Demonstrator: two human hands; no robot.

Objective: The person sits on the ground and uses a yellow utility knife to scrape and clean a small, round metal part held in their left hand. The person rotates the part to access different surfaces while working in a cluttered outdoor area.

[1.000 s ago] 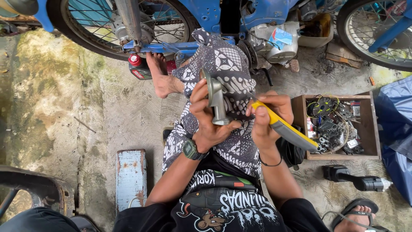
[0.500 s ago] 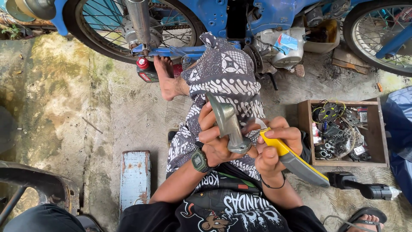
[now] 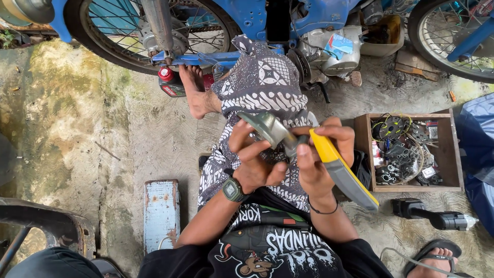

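Left hand [image 3: 254,164] closed around a grey metal part [image 3: 270,129], fingers wrapped under and over it, held above the lap. Right hand [image 3: 314,159] closed on the handle of a yellow and grey tool [image 3: 342,172], tip meeting the part just right of the left fingers, handle slanting down to the near right. Watch [image 3: 232,189] on the left wrist, black band [image 3: 321,210] on the right wrist.

Under both hands, patterned cloth [image 3: 267,87] draped over the knee, hiding most of the leg; bare foot [image 3: 198,92] poking out at its far left end, beside a red-capped bottle [image 3: 170,82]. Black printed shirt [image 3: 267,247] at the near edge.

Right of the hands, an open wooden box [image 3: 363,149] full of wires and small metal bits, on the floor. Nearer than the box, a black power tool [image 3: 432,216] lying flat, and a sandalled foot [image 3: 437,255] in the near right corner. Left of the lap, a worn pale blue tin [image 3: 161,211] on the floor.

Across the far side, a blue motorbike [image 3: 257,15] with spoked wheel [image 3: 103,36] at left, engine [image 3: 329,51] in the middle, second wheel [image 3: 453,41] at right. Blue sheet [image 3: 478,154] at the right edge.

Rough stained concrete floor [image 3: 77,128], greenish in patches; outdoors or open workshop, cannot tell which.
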